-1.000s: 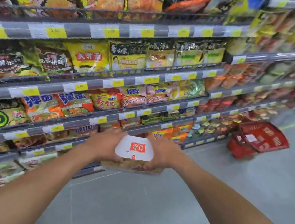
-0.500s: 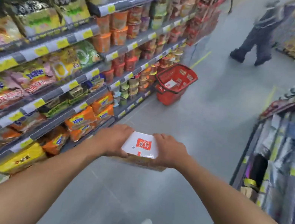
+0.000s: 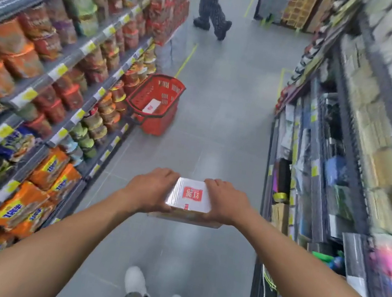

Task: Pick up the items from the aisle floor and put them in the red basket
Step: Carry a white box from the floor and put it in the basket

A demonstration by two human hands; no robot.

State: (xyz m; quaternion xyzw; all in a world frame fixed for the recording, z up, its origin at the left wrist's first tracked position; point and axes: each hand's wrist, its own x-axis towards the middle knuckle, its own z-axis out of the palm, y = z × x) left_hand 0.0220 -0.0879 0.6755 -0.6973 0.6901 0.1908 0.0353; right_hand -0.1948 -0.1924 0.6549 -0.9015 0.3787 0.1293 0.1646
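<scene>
Since half a second ago our view has swung to look straight down the aisle. The red basket has come nearer the middle of the view, and the walker ahead is now closer to centre. The box is carried between our hands just as before.

We see the grey aisle floor running away from us. The left shelves are packed with noodle cups and orange packets behind yellow price tags. The right shelves are blurred, so we cannot tell what they hold beyond flat packs and boxes. Another person is at the far end of the aisle, seen only from the waist down.

The red basket stands on the floor just beside the foot of the left shelves, ahead of us and to the left. A white packet with a small red mark lies inside it.

The box has a glossy white top with a red label and a tan layer beneath. We hold it level in the air above the floor, well apart from the basket. Our left hand grips its left side with fingers curled over the far edge. Our right hand grips the right side in the same way. Below the arms we see our white shoes on the floor.
</scene>
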